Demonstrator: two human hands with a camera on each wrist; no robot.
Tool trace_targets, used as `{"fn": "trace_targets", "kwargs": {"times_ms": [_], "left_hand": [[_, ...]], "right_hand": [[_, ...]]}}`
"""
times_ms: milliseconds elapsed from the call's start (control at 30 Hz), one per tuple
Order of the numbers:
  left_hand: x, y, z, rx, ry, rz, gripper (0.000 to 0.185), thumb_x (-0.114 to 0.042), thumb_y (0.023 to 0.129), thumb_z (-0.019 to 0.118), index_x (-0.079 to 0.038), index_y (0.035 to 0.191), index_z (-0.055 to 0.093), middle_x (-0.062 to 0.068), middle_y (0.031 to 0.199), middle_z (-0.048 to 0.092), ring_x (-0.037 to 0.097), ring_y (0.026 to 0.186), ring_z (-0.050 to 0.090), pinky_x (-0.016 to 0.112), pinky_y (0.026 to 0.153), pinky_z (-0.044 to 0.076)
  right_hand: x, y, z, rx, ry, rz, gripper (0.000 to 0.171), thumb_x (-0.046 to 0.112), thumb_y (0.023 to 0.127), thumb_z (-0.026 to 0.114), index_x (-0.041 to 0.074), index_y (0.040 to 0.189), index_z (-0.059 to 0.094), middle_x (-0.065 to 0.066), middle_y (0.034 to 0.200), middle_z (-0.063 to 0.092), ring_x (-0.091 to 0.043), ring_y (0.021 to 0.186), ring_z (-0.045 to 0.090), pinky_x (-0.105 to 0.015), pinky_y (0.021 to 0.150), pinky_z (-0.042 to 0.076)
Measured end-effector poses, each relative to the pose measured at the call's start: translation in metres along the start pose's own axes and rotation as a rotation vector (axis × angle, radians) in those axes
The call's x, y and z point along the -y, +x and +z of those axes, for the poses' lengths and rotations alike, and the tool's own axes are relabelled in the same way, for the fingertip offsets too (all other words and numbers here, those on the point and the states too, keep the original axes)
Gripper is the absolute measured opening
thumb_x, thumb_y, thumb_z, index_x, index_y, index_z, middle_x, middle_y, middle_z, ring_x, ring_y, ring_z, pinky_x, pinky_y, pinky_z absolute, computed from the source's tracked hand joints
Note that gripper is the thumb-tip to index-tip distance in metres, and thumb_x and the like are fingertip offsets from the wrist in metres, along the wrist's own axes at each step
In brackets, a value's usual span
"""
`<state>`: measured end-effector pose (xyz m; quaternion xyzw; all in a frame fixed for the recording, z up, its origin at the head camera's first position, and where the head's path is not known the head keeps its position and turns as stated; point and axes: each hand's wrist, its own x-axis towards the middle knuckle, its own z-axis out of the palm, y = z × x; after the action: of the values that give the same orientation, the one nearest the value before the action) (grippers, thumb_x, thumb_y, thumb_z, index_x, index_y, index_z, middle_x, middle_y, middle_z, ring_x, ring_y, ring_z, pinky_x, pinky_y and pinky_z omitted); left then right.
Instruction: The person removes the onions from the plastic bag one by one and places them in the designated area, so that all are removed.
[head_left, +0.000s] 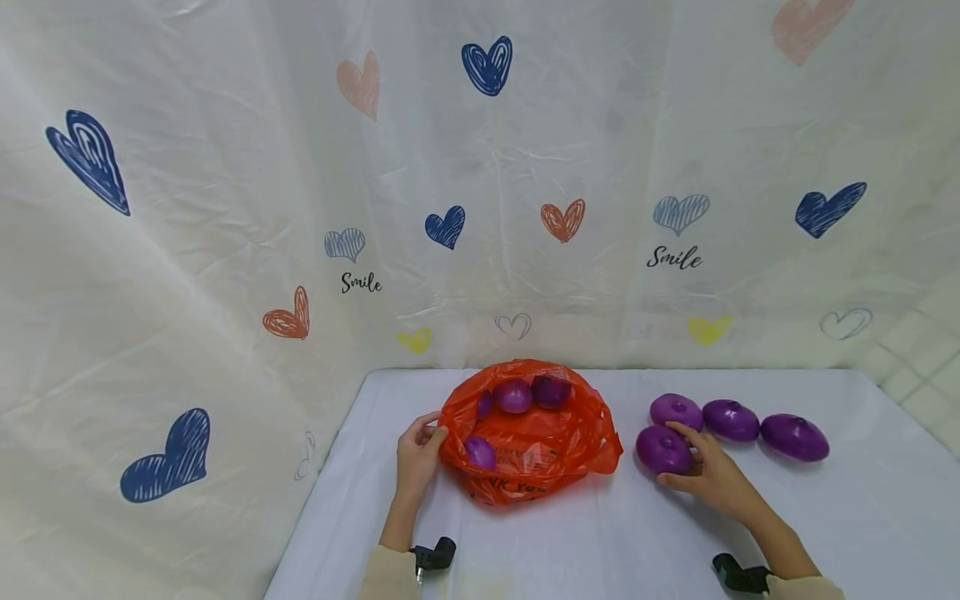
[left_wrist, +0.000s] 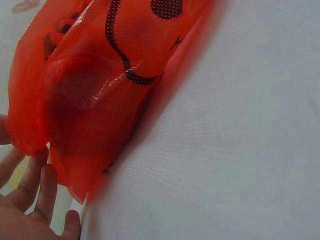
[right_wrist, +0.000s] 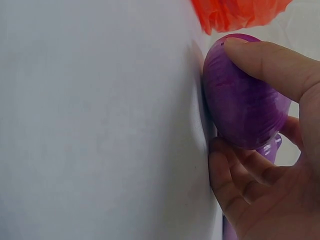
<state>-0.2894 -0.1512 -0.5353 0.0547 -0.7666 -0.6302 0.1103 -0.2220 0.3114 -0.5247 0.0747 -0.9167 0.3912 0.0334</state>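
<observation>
An orange plastic bag lies open at the middle of the white table, with several purple onions inside. My left hand pinches the bag's left rim; the left wrist view shows the bag close up, with my fingers under its edge. My right hand grips a purple onion resting on the table just right of the bag. In the right wrist view my thumb lies over that onion and my fingers curl beneath it.
Three more purple onions lie in a row behind and right of my right hand. A white curtain printed with hearts closes off the back and left. Tiled wall shows at the far right.
</observation>
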Motion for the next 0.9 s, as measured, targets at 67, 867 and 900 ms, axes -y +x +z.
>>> {"fn": "trace_targets", "kwargs": {"times_ms": [67, 867, 900], "left_hand": [[0.0004, 0.0002, -0.0003, -0.001, -0.004, 0.003, 0.027, -0.018, 0.098, 0.066, -0.016, 0.124, 0.072, 0.01, 0.098, 0.066, 0.019, 0.087, 0.058, 0.02, 0.072, 0.053], [0.0032, 0.0016, -0.0014, 0.009, -0.023, 0.034, 0.027, -0.017, 0.097, 0.068, -0.016, 0.124, 0.072, 0.011, 0.097, 0.068, 0.019, 0.085, 0.059, 0.02, 0.071, 0.053], [0.0038, 0.0018, -0.0015, 0.009, -0.021, 0.035, 0.027, -0.017, 0.097, 0.067, -0.016, 0.124, 0.072, 0.011, 0.098, 0.068, 0.019, 0.086, 0.059, 0.02, 0.071, 0.053]], "right_hand": [[0.0, 0.0, 0.0001, 0.002, 0.001, 0.001, 0.094, 0.026, 0.08, 0.088, 0.002, 0.154, 0.036, -0.038, 0.137, 0.042, -0.049, 0.109, 0.062, -0.046, 0.084, 0.06], [0.0047, -0.0009, -0.0059, 0.017, -0.036, 0.024, 0.096, 0.029, 0.081, 0.087, 0.002, 0.155, 0.033, -0.035, 0.127, 0.042, -0.042, 0.105, 0.059, -0.044, 0.083, 0.06], [0.0054, -0.0012, -0.0071, 0.018, -0.039, 0.026, 0.095, 0.029, 0.08, 0.087, 0.002, 0.155, 0.033, -0.034, 0.126, 0.042, -0.038, 0.103, 0.059, -0.037, 0.079, 0.06]]}}
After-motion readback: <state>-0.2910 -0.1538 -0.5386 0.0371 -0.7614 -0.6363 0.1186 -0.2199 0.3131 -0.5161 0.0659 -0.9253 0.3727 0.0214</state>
